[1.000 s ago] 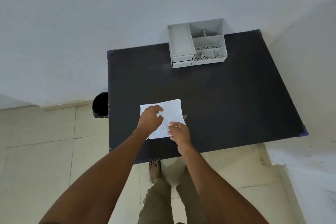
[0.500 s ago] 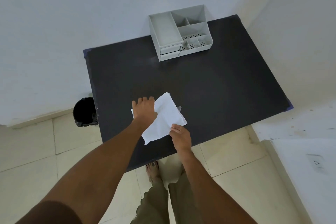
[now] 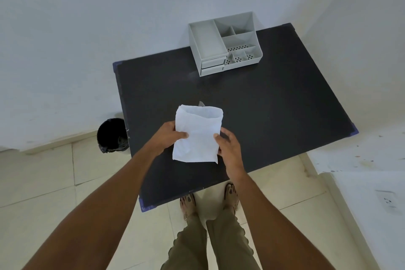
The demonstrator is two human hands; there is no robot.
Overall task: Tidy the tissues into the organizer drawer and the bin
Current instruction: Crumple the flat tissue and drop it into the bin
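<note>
A white tissue (image 3: 198, 132), folded into a rectangle, is held up over the black table (image 3: 274, 112). My left hand (image 3: 167, 136) pinches its left edge with the thumb on top. My right hand (image 3: 229, 146) grips its right edge. A grey organizer (image 3: 223, 42) with several open compartments and two shut drawers on its front left stands at the table's far edge against the wall. A black bin (image 3: 112, 135) with a dark liner sits on the floor just left of the table.
A small grey scrap (image 3: 200, 103) peeks out on the table behind the tissue. White walls close the far and right sides. My feet (image 3: 210, 201) stand on beige tiles at the table's near edge.
The tissue lay flat on the table under both hands; it is now lifted off and held folded between them. The camera view has shifted.
</note>
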